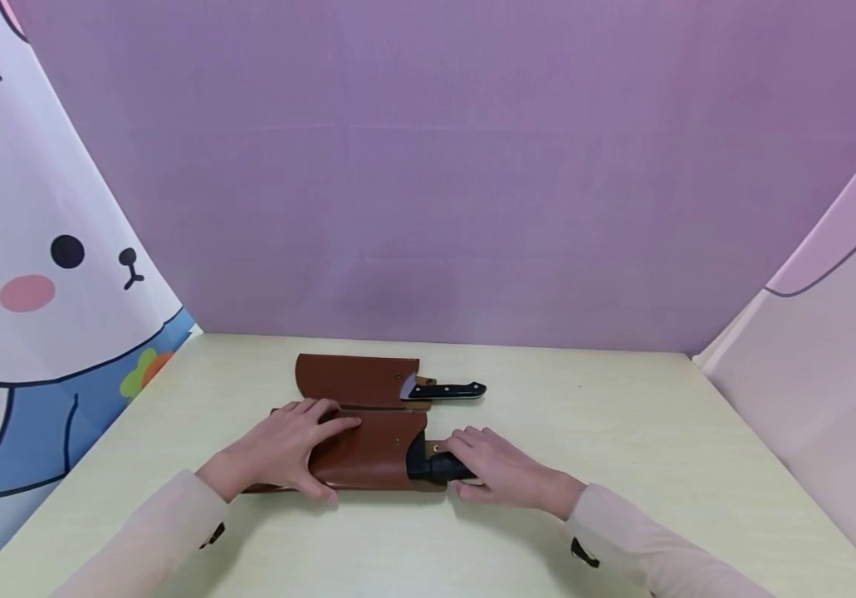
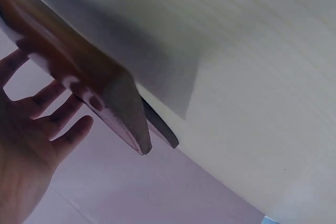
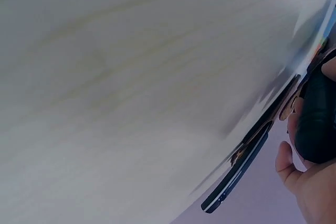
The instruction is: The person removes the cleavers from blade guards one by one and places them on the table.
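Note:
A large brown leather knife sheath [image 1: 368,448] lies on the table with a black-handled knife [image 1: 428,467] in it, the blade hidden inside. My left hand [image 1: 289,448] rests spread over the sheath's left part, thumb near its front edge. In the left wrist view, the fingers of that hand [image 2: 37,124] lie against the sheath [image 2: 68,51]. At the right end, my right hand [image 1: 502,469] grips the knife's black handle. The right wrist view shows the handle [image 3: 316,119] at that hand [image 3: 320,187]. A snap tab [image 1: 435,447] sits beside the handle.
Just behind lies a second, smaller brown sheath [image 1: 356,380] holding a knife with a riveted black handle [image 1: 453,390] pointing right. A purple backdrop [image 1: 435,208] rises at the rear edge of the pale wooden table [image 1: 592,399]. Printed cartoon panels [image 1: 39,349] flank both sides.

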Tool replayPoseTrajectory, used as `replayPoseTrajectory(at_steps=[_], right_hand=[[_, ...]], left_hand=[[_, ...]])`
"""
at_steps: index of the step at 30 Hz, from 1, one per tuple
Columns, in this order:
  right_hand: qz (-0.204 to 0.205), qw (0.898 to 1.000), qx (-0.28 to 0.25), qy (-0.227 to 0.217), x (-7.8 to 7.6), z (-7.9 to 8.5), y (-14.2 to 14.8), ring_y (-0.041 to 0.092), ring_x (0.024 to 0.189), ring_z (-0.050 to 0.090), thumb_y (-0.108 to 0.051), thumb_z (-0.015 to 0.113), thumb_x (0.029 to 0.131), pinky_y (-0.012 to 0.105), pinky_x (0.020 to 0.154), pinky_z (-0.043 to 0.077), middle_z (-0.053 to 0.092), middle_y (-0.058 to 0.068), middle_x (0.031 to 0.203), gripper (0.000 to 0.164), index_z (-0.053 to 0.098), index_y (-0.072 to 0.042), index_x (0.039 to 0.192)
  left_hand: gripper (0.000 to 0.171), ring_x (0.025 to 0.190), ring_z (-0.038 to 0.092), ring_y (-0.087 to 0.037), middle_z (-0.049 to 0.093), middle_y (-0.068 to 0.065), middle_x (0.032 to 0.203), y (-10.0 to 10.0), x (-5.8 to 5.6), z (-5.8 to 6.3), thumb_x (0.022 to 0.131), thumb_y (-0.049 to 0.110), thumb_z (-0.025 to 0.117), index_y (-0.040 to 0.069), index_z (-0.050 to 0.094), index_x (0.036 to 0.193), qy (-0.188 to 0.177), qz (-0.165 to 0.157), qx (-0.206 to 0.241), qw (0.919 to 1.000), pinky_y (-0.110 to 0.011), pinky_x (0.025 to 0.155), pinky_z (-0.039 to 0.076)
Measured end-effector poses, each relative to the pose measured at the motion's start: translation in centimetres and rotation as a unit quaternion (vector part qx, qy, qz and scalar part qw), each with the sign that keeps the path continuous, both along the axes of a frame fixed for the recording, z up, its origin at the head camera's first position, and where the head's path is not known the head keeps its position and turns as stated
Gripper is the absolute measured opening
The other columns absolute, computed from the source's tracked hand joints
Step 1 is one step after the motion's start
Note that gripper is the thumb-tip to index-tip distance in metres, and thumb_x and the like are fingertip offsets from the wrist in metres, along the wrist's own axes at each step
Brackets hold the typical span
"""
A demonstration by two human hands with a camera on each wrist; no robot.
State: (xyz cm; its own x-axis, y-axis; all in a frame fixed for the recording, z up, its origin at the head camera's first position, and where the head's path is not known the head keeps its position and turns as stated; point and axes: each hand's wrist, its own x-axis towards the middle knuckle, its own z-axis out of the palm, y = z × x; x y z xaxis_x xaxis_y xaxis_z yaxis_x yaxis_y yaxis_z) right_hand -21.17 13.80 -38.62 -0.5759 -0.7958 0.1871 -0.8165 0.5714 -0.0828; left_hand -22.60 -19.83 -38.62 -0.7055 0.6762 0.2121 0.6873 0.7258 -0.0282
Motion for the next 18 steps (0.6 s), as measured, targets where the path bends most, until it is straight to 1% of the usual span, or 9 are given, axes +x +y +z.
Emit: replayPoseTrajectory(at_steps=[7, 13, 18], right_hand=[[-0.008, 1.0, -0.019, 0.0, 0.23, 0.08, 0.23, 0.004, 0.082, 0.042, -0.027, 0.058, 0.083, 0.019, 0.07, 0.034, 0.056, -0.009, 0.102, 0.036, 0.051, -0.018, 0.118], [-0.014, 0.999, -0.041, -0.006, 0.42, -0.21, 0.41, 0.004, 0.082, 0.04, -0.027, 0.06, 0.081, 0.018, 0.07, 0.032, 0.054, -0.01, 0.099, 0.036, 0.052, -0.018, 0.115], [-0.018, 0.999, -0.048, -0.008, 0.61, -0.24, 0.52, 0.004, 0.082, 0.04, -0.027, 0.06, 0.081, 0.019, 0.07, 0.032, 0.054, -0.011, 0.099, 0.037, 0.052, -0.018, 0.116]], left_hand=[[0.094, 0.111, 0.045, -0.023, 0.046, -0.006, 0.125, 0.22, 0.33, 0.31, 0.057, 0.079, 0.06, 0.027, 0.044, 0.135, -0.011, 0.01, 0.0, 0.9999, -0.047, 0.079, 0.044], [0.094, 0.113, 0.045, -0.025, 0.045, -0.007, 0.128, 0.32, 0.62, 0.44, 0.057, 0.079, 0.06, 0.028, 0.044, 0.135, -0.008, 0.016, -0.001, 0.9998, -0.05, 0.082, 0.044], [0.096, 0.113, 0.045, -0.026, 0.045, -0.008, 0.129, 0.35, 0.75, 0.36, 0.056, 0.081, 0.059, 0.029, 0.043, 0.136, -0.003, 0.02, -0.003, 0.9998, -0.05, 0.082, 0.044]])
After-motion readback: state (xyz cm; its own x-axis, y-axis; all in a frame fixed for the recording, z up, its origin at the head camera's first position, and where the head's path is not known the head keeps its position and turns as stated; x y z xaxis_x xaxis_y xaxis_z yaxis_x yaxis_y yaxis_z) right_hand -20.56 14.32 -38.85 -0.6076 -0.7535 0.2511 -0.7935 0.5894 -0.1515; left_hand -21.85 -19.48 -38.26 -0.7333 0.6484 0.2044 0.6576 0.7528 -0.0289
